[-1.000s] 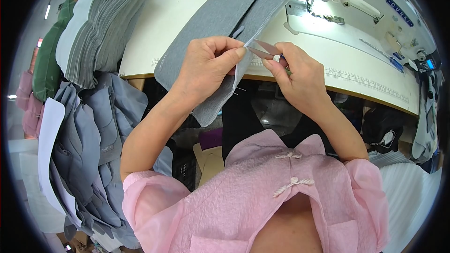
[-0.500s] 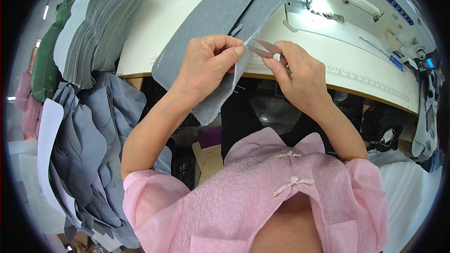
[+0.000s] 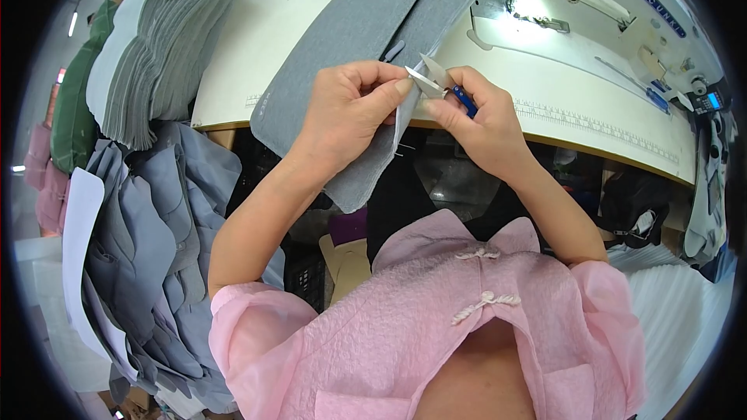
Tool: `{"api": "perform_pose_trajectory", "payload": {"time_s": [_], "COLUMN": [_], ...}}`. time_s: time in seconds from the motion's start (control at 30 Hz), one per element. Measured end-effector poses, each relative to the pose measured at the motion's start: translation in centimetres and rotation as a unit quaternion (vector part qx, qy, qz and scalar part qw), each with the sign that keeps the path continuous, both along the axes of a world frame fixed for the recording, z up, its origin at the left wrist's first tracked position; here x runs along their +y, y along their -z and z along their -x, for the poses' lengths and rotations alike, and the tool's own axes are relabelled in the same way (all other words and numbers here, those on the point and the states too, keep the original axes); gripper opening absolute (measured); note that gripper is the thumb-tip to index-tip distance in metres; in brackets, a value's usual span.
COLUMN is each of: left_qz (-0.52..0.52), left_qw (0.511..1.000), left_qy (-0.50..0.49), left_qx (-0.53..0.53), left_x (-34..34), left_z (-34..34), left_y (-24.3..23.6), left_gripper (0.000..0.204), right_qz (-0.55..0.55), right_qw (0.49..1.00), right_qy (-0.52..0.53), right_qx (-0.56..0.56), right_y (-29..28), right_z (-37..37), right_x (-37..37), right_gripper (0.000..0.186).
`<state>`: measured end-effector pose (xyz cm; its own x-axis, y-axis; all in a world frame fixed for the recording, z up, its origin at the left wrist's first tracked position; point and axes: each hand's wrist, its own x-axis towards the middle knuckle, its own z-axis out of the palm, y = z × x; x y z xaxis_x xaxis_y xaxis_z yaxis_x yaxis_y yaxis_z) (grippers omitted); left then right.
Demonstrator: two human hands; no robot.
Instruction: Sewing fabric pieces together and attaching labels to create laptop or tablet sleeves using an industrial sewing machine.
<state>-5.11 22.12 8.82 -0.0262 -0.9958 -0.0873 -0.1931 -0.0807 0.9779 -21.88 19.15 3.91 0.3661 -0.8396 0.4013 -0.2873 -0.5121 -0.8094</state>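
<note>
A grey fabric piece (image 3: 327, 54) with a dark seam line and a small grey tab (image 3: 394, 51) lies across the table and hangs over its front edge. My left hand (image 3: 354, 109) pinches the fabric's right edge between thumb and fingers. In my right hand (image 3: 486, 120) is a small pair of thread snips (image 3: 429, 78) with bright blades and a blue handle. The blades are spread at the fabric edge, close to my left fingertips. Loose thread ends stick out of the edge lower down, below my hands.
The sewing machine (image 3: 576, 0), its lamp lit, stands at the far right of the white table (image 3: 576, 93). A screwdriver-like blue-handled tool (image 3: 657, 99) lies on the right. Stacked grey panels (image 3: 156, 47) stand at left, with more grey cut pieces (image 3: 148, 218) draped below.
My right hand has shifted left and slightly down, bringing the snips across the fabric edge and turning them so the blue handle shows. My left hand keeps its pinch, nearly still.
</note>
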Motion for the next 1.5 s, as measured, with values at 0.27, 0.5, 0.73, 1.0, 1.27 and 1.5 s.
{"api": "perform_pose_trajectory", "payload": {"time_s": [0.27,0.5,0.73,1.0,1.27,1.5], "left_qz": [0.018,0.008,0.02,0.016,0.019,0.016], "left_qw": [1.0,1.0,1.0,1.0,1.0,1.0], "left_qy": [0.014,0.003,-0.005,-0.01,-0.005,-0.004], "left_qx": [-0.015,-0.002,-0.007,-0.009,-0.001,0.004], "left_x": [-0.1,-0.1,-0.1,-0.2,-0.2,-0.2], "left_z": [0.2,0.1,0.4,0.4,0.3,0.5], "left_y": [0.5,0.5,0.3,0.5,0.8,0.9], "left_gripper": [0.017,0.018,0.016,0.016,0.016,0.015], "right_qz": [-0.16,0.075,0.096,0.111,0.149,0.216], "right_qw": [0.974,0.996,0.992,0.989,0.982,0.97], "right_qy": [-0.127,0.026,0.026,0.036,0.07,0.081], "right_qx": [-0.097,0.048,0.082,0.093,0.094,0.081], "right_y": [0.0,-0.2,0.3,0.4,1.2,1.4], "right_z": [0.3,1.7,1.6,1.5,1.0,0.7], "right_x": [0.0,-0.3,-0.3,-0.4,-0.4,-0.5], "right_gripper": [0.022,0.024,0.026,0.027,0.027,0.024]}}
